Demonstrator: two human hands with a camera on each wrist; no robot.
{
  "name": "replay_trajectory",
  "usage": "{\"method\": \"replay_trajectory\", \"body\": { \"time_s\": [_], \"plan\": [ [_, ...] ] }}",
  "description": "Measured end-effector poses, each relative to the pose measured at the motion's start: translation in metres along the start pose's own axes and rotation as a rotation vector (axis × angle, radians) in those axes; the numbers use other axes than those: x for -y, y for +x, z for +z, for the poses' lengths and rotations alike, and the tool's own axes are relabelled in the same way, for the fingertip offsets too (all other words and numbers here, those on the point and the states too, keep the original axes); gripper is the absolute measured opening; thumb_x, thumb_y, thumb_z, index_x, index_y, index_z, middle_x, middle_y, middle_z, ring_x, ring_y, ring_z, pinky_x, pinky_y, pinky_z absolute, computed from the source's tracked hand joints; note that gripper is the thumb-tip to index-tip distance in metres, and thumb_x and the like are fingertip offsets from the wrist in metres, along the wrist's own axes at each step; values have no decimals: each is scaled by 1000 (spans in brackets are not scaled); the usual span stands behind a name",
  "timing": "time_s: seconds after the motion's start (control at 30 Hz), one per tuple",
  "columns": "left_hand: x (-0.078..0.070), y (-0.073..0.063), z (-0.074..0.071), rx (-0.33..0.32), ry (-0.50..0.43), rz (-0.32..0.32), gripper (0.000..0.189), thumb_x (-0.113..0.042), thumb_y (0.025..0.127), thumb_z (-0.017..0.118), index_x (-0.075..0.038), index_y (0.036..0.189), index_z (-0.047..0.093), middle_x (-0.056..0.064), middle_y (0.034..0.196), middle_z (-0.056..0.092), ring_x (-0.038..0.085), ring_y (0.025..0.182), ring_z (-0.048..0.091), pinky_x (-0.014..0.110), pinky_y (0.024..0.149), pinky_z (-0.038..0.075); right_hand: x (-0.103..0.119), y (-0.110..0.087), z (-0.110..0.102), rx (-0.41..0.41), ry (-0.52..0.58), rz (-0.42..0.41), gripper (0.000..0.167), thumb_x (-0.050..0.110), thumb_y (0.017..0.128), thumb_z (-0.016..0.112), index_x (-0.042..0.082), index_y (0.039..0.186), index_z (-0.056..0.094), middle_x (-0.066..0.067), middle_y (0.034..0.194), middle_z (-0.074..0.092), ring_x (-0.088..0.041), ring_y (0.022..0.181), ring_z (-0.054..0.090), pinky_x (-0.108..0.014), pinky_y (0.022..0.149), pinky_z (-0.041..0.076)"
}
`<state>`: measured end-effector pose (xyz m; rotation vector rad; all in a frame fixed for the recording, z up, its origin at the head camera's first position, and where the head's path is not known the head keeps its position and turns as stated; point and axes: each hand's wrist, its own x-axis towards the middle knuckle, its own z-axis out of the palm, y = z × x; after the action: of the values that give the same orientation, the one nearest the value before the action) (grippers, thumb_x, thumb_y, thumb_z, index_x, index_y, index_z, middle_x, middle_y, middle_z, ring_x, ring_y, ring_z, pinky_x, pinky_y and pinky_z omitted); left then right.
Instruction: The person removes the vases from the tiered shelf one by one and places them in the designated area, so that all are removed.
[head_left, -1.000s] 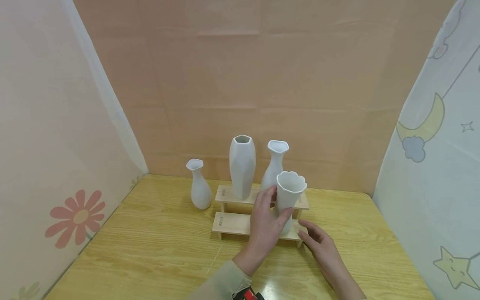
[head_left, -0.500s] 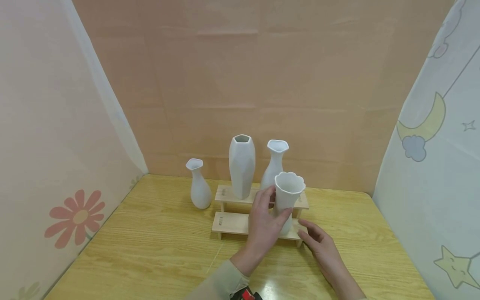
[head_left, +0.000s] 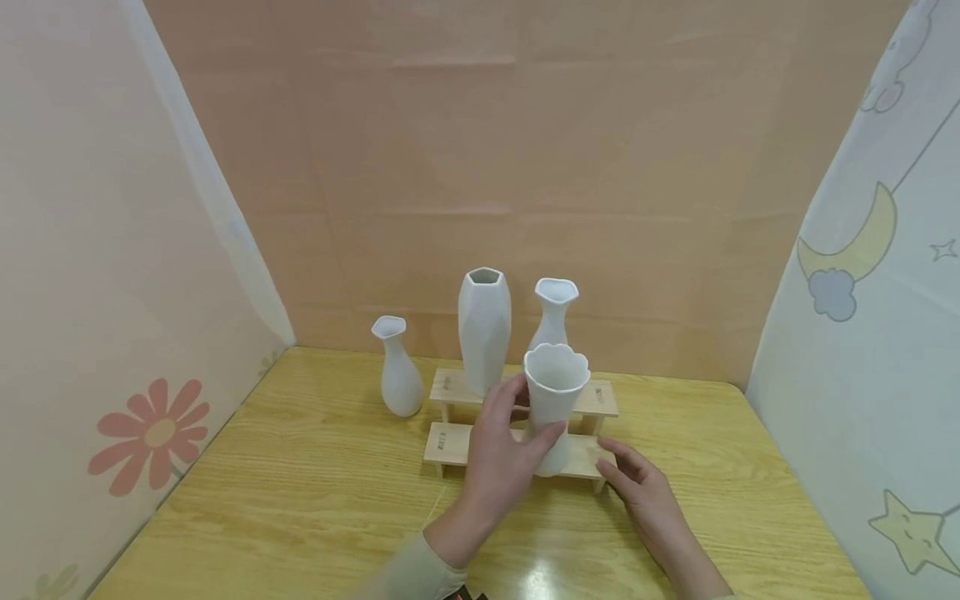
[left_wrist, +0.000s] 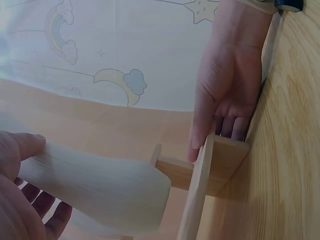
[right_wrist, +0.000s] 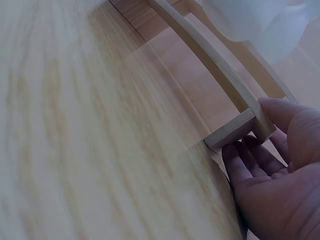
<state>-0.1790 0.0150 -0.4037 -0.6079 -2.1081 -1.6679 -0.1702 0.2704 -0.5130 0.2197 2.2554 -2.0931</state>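
My left hand (head_left: 495,458) grips a white vase (head_left: 553,412) with a scalloped rim, thumb on the near side, other fingers round the left. The vase is upright, over the lower step of a two-tier wooden stand (head_left: 452,446). In the left wrist view, a gap shows between the vase's base (left_wrist: 145,197) and the step's board (left_wrist: 199,195). My right hand (head_left: 651,500) holds the stand's right end. In the right wrist view its thumb (right_wrist: 285,111) lies at the board's end, with the fingers (right_wrist: 240,162) under it at the leg.
A faceted white vase (head_left: 484,333) stands on the upper step, left of a flared-neck vase (head_left: 551,321) partly hidden by the held one. A smaller flared vase (head_left: 402,379) is on the wooden table (head_left: 315,467), left of the stand. Fabric walls (head_left: 480,167) enclose the table.
My left hand has moved left with the scalloped vase, from the lower step's right end toward its middle. The right hand and the other vases have stayed in place.
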Motion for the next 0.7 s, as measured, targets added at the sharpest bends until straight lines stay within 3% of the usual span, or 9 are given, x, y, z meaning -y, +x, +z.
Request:
{"method": "replay_trajectory", "body": {
  "time_s": [0.4, 0.7],
  "plan": [
    [4, -10, -47, -20, 23, 78, 72, -4, 87, 95, -17, 149, 62, -3, 129, 64, 20, 117, 65, 42, 96, 63, -3, -1, -4, 30, -19, 1, 70, 39, 109, 73, 8, 166, 47, -14, 182, 18, -41, 168, 12, -52, 129, 23],
    [7, -18, -88, -70, 84, 55, 70, -3, 86, 95, -14, 147, 63, -3, 128, 64, 19, 119, 65, 46, 98, 63, -1, -2, -4, 22, -21, -5, 70, 37, 109, 73, 6, 166, 47, -17, 182, 18, -42, 167, 12, -51, 129, 23]
  ]
}}
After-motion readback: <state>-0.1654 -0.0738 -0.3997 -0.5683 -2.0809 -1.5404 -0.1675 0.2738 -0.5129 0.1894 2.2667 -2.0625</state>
